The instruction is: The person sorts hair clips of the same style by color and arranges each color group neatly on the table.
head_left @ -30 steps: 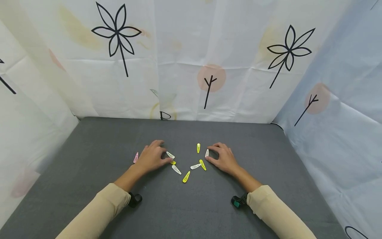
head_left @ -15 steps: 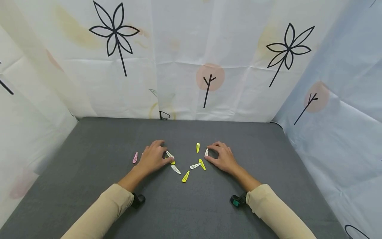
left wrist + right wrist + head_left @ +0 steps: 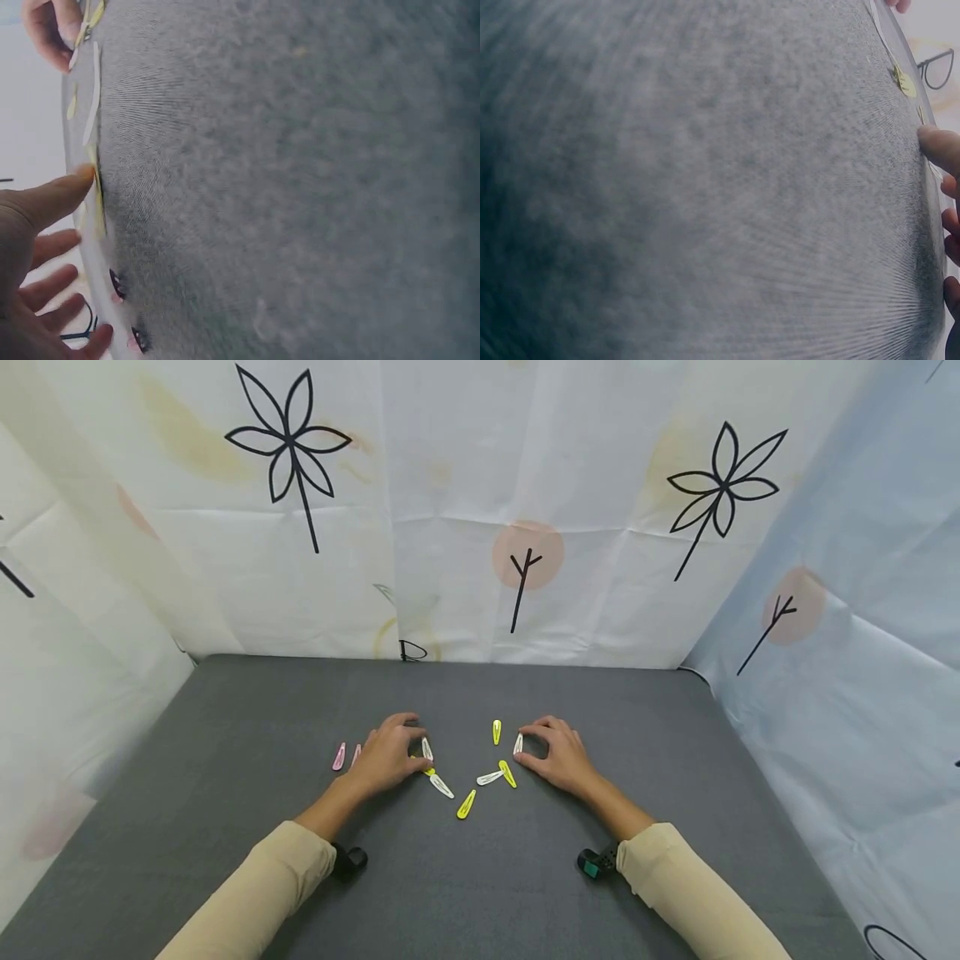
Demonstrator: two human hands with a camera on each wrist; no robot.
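Note:
Several snap hair clips lie on the grey cloth. My left hand (image 3: 386, 753) has thumb and index finger at the two ends of a white hair clip (image 3: 427, 749). A yellow clip (image 3: 430, 772) sits partly hidden by the left thumb, with another white clip (image 3: 442, 787) right beside it. In the head view, my right hand (image 3: 558, 756) pinches a white hair clip (image 3: 518, 743) end to end between thumb and index finger. In the left wrist view, the left thumb (image 3: 64, 196) overlaps a yellow clip; the other fingers are spread.
Between the hands lie yellow clips (image 3: 467, 804) and a white clip (image 3: 490, 778), one end meeting another yellow clip (image 3: 507, 774). Farther back is a yellow clip (image 3: 497, 732). Two pink clips (image 3: 339, 757) lie left of the left hand. Printed cloth walls (image 3: 450, 460) surround the grey surface (image 3: 480, 893).
The white clip at my left hand has turned more upright, and that hand has shifted slightly right, uncovering a second pink clip. My right hand stays nearly still.

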